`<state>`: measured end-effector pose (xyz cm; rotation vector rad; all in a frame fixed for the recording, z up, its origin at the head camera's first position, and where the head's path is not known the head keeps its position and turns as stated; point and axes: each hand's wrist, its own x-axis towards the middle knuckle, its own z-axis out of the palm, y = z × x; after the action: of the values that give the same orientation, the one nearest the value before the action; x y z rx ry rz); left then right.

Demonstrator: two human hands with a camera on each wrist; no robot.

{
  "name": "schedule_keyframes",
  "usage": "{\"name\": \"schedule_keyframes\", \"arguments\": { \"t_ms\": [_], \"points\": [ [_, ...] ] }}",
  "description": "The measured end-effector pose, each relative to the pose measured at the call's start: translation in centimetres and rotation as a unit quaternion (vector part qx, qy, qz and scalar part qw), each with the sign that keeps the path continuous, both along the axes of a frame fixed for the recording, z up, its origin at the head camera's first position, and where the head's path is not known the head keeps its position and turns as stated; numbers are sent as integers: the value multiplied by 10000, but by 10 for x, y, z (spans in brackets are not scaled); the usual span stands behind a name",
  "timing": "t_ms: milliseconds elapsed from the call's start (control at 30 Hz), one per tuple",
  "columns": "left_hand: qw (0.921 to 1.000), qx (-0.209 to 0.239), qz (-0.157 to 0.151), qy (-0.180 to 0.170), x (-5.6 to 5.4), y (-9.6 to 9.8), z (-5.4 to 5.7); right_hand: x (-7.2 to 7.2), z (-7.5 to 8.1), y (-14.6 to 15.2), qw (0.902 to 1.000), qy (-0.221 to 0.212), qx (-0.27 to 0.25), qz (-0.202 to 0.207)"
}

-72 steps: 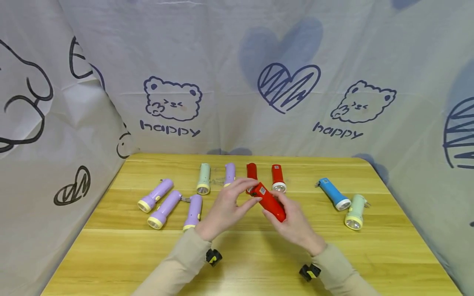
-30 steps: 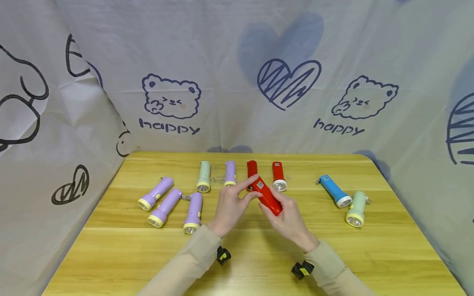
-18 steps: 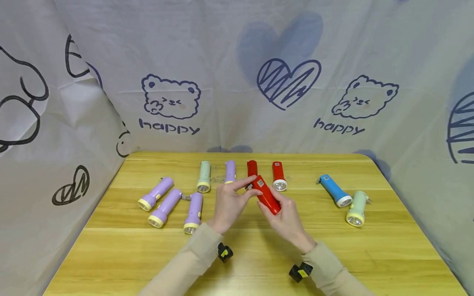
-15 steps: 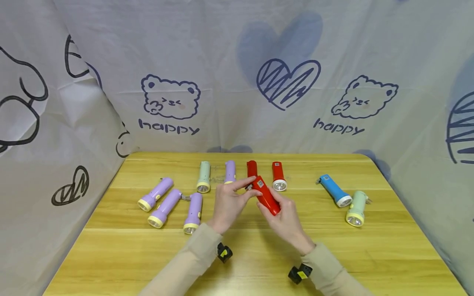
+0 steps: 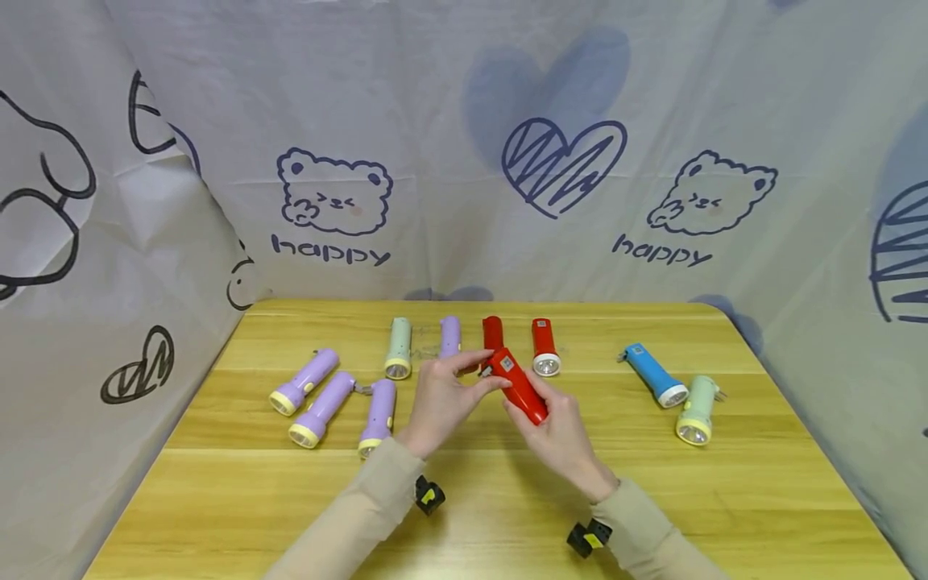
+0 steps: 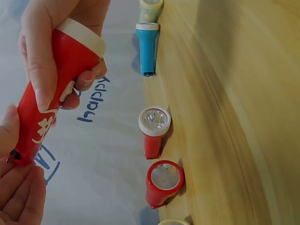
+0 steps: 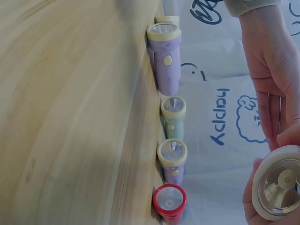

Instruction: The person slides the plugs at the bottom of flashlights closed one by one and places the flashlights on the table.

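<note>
A red flashlight (image 5: 524, 392) with a white head ring (image 6: 82, 35) is held above the table, tail pointing away. My right hand (image 5: 561, 439) grips it around the neck, fingers wrapped near its side switch in the left wrist view. With thumb and index finger, my left hand (image 5: 445, 403) pinches the tail end. A small black part with a thin metal prong (image 6: 14, 156) shows at that tail; its exact kind is unclear. The right wrist view shows the flashlight's lens (image 7: 281, 185). Behind the hands lie a red flashlight (image 5: 493, 330) and a red-and-white one (image 5: 545, 346).
Several purple flashlights (image 5: 322, 409) lie at the left of the wooden table (image 5: 725, 515), one more behind my left hand. A pale green flashlight (image 5: 399, 348) lies at the back. On the right are a blue flashlight (image 5: 655, 374) and another pale green one (image 5: 696, 411). Printed cloth hangs around.
Both hands keep hold of the red flashlight, which has shifted slightly left. A silvery part at its tail shows more plainly than a second ago. The flashlights on the table stay put.
</note>
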<state>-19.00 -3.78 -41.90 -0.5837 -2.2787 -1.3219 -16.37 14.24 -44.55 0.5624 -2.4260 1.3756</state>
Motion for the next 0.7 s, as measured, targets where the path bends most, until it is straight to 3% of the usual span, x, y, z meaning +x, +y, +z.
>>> {"name": "schedule_keyframes", "arguments": {
  "t_ms": [267, 700],
  "points": [
    [9987, 437, -163, -209, -1, 1, -5, 0, -4, -2, 10000, 44, -40, -26],
    [9960, 800, -26, -390, 0, 4, -5, 2, -4, -4, 9999, 43, -142, -36]
  ]
}}
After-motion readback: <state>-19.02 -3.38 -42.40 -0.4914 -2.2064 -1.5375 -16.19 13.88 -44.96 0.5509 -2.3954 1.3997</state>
